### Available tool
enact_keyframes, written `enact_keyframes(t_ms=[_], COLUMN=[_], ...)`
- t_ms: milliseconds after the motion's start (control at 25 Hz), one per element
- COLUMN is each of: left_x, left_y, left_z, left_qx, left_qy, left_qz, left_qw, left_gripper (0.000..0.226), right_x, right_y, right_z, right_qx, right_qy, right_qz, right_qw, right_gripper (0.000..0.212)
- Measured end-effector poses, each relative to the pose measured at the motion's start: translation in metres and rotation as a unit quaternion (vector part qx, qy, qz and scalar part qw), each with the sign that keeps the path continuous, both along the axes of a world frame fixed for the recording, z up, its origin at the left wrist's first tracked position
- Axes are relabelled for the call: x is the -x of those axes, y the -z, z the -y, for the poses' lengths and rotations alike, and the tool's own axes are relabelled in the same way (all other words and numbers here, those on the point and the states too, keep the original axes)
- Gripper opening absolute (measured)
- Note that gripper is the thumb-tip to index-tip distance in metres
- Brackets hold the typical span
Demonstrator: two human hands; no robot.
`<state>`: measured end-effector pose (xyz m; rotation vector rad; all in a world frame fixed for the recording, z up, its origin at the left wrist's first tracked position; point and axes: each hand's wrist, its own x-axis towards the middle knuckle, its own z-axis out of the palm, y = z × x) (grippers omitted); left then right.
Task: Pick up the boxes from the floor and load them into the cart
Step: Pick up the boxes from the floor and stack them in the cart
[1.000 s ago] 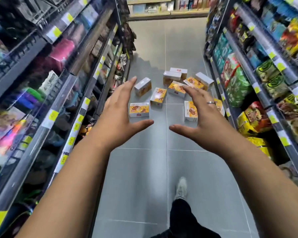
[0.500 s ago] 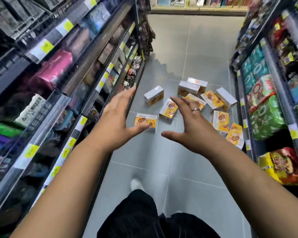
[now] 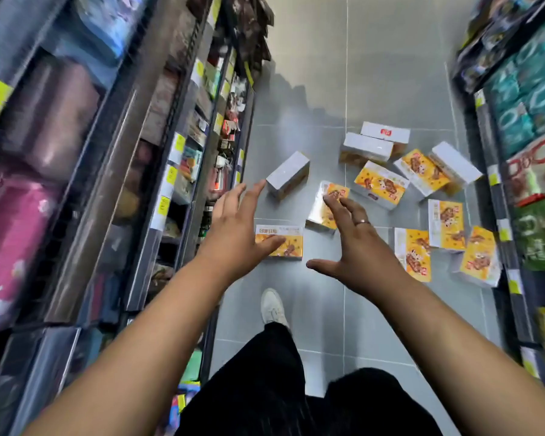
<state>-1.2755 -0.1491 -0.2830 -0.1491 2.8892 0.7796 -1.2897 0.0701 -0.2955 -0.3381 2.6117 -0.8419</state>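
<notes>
Between packed shop shelves [image 3: 158,146], at the centre of the frame, a person's left hand [image 3: 233,234] and right hand [image 3: 356,250] hover with fingers spread wide, holding nothing, above rectangular cardboard boxes [image 3: 381,184] scattered on the glossy grey tiled floor [image 3: 312,89]. Printed yellow and orange with pale sides, the boxes lie flat or tilted from centre to centre right. A thin ring [image 3: 361,221] bands one right finger; a white shoe [image 3: 272,306] shows below.

Boxes [image 3: 381,184] on floor [image 3: 312,89] between shelves [image 3: 170,152]
</notes>
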Motion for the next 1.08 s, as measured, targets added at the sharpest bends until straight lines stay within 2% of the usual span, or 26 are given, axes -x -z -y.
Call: enact_keyframes(t_ms=[160,360,520,800,920,1080], left_x=[0.082,0.148,0.165,0.167,0.170,0.181], left_y=[0.071,0.206,0.338,0.563,0.639,0.710], left_z=[0.029,0.036,0.039,0.061,0.077,0.096], left_qx=[0.002,-0.011,-0.023,0.001,0.034,-0.016], left_qy=[0.020,0.005,-0.012,-0.053,-0.069,-0.147], left_qz=[0.057,0.115,0.162,0.261,0.309,0.368], left_qw=[0.998,0.993,0.987,0.964,0.948,0.918], left_gripper=[0.098,0.099,0.103,0.104,0.109,0.118], right_x=[0.072,0.136,0.150,0.175,0.184,0.198], right_y=[0.070,0.216,0.363,0.588,0.658,0.709], right_z=[0.030,0.047,0.071,0.083,0.083,0.090], right_qx=[-0.012,0.027,0.020,-0.071,-0.080,-0.064], right_qy=[0.050,0.123,0.107,0.093,0.106,0.112], right_qz=[0.040,0.104,0.167,0.237,0.300,0.334], right_qw=[0.998,0.987,0.980,0.964,0.945,0.934], right_gripper=[0.111,0.106,0.111,0.125,0.131,0.135])
